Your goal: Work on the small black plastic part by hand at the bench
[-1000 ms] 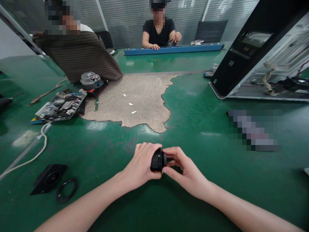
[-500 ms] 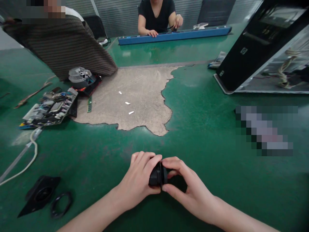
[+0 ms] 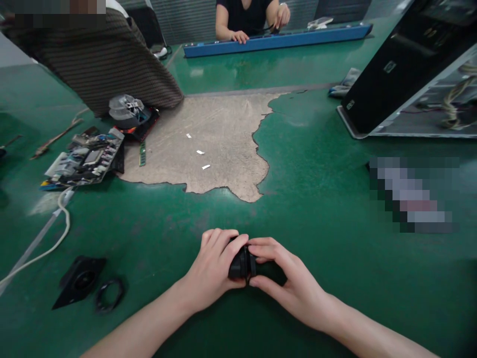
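A black plastic fitting (image 3: 236,267) lies sideways between my hands above the green table. My left hand (image 3: 212,268) is closed round its body, fingers over the top and thumb below. At its right end, the fingertips and thumb of my right hand (image 3: 294,281) pinch the rim of a black ring-like end piece (image 3: 253,265). Part of the fitting is hidden by my fingers. To the left on the table lie a black part with a square flange (image 3: 82,281) and a separate black ring (image 3: 99,300).
A circuit board (image 3: 89,159) and a cooler with a clear fan (image 3: 126,112) sit at left, near a white cable (image 3: 66,219). At right stands a black computer case (image 3: 387,79). Across the table, a person (image 3: 248,20) handles a blue bar (image 3: 298,44).
The camera view has shifted, so the table's things appear slightly higher and further right. Both hands keep hold of the fitting, with the right fingers slightly changed in position.
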Demonstrator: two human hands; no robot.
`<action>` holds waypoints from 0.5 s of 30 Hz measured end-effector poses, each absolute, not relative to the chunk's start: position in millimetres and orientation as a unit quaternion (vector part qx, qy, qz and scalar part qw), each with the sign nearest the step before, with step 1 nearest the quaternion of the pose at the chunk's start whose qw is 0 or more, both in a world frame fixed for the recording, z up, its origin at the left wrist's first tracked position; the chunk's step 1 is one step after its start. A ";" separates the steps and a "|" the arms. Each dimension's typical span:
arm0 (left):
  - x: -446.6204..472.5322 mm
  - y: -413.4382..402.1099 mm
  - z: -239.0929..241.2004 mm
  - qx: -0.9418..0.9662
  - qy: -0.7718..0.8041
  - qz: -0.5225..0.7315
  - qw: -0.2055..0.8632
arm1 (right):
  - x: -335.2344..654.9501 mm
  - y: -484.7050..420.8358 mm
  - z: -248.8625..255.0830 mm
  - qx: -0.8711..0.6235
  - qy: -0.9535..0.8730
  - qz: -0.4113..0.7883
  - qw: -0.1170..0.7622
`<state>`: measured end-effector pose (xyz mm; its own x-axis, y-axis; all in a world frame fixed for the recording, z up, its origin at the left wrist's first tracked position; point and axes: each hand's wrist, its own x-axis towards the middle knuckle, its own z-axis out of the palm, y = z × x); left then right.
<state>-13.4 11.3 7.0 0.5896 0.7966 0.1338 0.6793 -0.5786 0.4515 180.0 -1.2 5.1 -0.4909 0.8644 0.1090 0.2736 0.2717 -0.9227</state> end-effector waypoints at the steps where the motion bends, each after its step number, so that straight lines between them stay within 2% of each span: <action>1: -13.6 10.7 6.6 0.872 0.423 0.166 0.181 | 179.5 -2.0 4.2 -0.391 -0.728 0.460 0.325; 15: -11.8 6.1 7.0 0.874 0.420 0.192 0.153 | 175.4 -7.4 -0.1 -0.387 -0.700 0.487 0.351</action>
